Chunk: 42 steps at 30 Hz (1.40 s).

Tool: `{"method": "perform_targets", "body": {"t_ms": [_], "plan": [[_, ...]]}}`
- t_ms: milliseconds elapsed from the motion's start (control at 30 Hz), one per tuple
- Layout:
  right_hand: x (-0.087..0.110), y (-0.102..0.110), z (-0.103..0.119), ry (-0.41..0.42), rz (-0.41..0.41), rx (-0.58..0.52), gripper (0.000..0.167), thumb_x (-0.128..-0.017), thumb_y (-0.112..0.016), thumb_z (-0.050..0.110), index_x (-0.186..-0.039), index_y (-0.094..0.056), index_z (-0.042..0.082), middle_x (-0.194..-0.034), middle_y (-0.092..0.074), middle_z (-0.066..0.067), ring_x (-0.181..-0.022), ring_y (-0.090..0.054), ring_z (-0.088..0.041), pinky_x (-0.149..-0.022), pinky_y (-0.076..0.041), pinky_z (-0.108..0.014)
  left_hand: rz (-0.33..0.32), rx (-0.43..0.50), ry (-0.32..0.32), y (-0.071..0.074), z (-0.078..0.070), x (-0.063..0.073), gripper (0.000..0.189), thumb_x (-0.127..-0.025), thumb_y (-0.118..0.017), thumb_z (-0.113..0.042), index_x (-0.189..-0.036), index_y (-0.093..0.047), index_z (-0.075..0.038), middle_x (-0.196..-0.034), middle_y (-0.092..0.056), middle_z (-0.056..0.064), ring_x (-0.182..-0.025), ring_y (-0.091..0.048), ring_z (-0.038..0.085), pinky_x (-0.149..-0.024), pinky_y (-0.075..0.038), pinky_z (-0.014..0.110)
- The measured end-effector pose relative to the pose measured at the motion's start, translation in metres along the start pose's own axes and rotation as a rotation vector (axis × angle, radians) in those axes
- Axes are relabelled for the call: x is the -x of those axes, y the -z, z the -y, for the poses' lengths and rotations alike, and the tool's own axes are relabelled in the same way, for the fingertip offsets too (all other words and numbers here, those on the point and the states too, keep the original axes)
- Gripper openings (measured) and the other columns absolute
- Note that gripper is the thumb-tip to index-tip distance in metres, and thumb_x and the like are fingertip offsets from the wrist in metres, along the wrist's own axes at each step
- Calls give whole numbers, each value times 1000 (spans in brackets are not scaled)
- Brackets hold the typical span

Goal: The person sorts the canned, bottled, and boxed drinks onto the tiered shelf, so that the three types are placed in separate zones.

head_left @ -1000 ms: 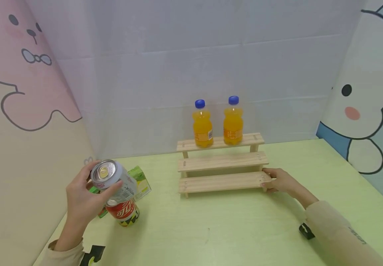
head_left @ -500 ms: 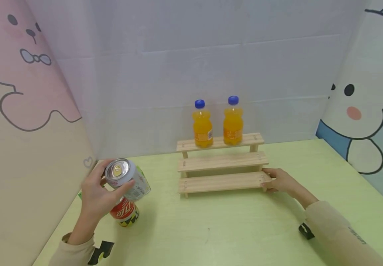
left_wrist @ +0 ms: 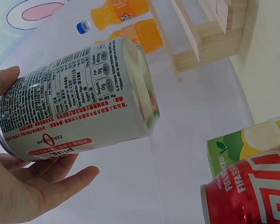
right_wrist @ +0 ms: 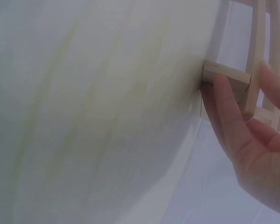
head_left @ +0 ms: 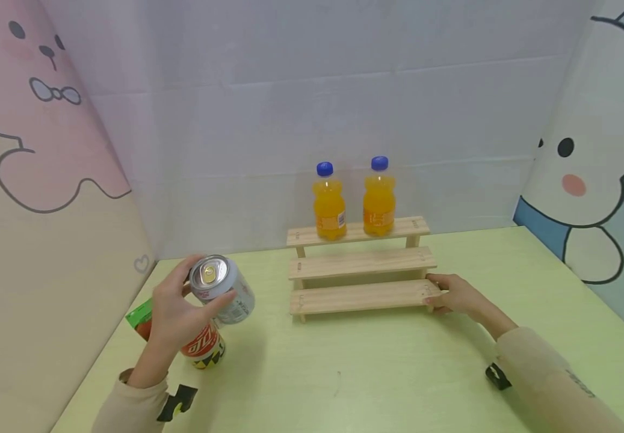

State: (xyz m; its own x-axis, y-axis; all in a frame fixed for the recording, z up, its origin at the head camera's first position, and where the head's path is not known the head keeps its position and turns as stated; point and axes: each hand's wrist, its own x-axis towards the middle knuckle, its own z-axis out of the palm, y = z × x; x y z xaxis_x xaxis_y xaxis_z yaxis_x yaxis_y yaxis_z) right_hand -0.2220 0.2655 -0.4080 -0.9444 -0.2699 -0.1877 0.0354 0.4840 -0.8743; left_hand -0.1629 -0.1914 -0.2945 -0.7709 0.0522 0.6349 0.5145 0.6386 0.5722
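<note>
My left hand (head_left: 173, 313) grips a white soda can (head_left: 238, 304) around its sides, tilted, above the left part of the table. Its "zero sugar" print and nutrition text show in the left wrist view, its base toward the wooden rack. Below it a red soda can (head_left: 203, 349) stands on the table, partly hidden by the hand. On the right, my right hand (head_left: 460, 296) holds the end of the lowest step of a three-step wooden rack (head_left: 363, 296); in the right wrist view its fingers (right_wrist: 231, 109) curl about the support piece.
Two orange drink bottles (head_left: 330, 209) with blue caps stand on the top step. A green-and-red pack (head_left: 141, 316) lies behind the left hand. Beside the red can, a green-and-yellow lemon carton (left_wrist: 242, 144) shows in the left wrist view. A pale curtain (head_left: 225, 150) hangs behind the table.
My left hand has carried the white can to the right, past the red can, uncovering more of the green-and-red pack. The right hand has stayed on the rack.
</note>
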Motion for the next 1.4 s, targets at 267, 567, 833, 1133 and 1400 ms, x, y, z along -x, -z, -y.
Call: {"method": "perform_targets", "body": {"t_ms": [267, 567, 833, 1133, 1400], "plan": [[0, 0, -1, 10, -2, -1, 68, -85, -60, 3, -135, -19, -17, -129, -28, -43, -98, -56, -32, -72, -53, -37, 45, 27, -8, -11, 0, -2, 61, -61, -83, -6, -115, -56, -2, -105, -62, 6, -91, -52, 2, -70, -47, 17], [0, 0, -1, 4, -8, 5, 67, -85, -60, 3, -136, -20, -16, -128, -31, -43, -96, -57, -30, -72, -53, -37, 70, 65, -30, -24, 0, -5, 60, -61, -83, -6, -114, -56, -3, -105, -62, 5, -90, -54, 7, -68, -50, 25], [1, 0, 1, 4, -7, 7, 67, -85, -60, 3, -135, -20, -17, -127, -31, -43, -95, -57, -30, -72, -53, -38, 73, 102, -24, -35, 1, -8, 59, -61, -83, -4, -114, -56, -2, -104, -63, 6, -89, -55, 10, -66, -51, 23], [1, 0, 2, 4, -7, 4, 66, -85, -59, 1, -135, -20, -17, -125, -32, -43, -94, -58, -31, -72, -53, -39, 80, 148, -19, -47, 0, -11, 58, -61, -83, -5, -112, -57, -1, -102, -63, 8, -88, -57, 17, -62, -52, 27], [0, 0, 0, 8, -10, 10, 67, -85, -61, 2, -135, -20, -17, -125, -34, -42, -93, -58, -29, -71, -53, -38, 82, 154, -44, -50, -20, -15, 56, -59, -81, 3, -109, -56, 9, -99, -63, 18, -88, -57, 22, -62, -52, 31]]}}
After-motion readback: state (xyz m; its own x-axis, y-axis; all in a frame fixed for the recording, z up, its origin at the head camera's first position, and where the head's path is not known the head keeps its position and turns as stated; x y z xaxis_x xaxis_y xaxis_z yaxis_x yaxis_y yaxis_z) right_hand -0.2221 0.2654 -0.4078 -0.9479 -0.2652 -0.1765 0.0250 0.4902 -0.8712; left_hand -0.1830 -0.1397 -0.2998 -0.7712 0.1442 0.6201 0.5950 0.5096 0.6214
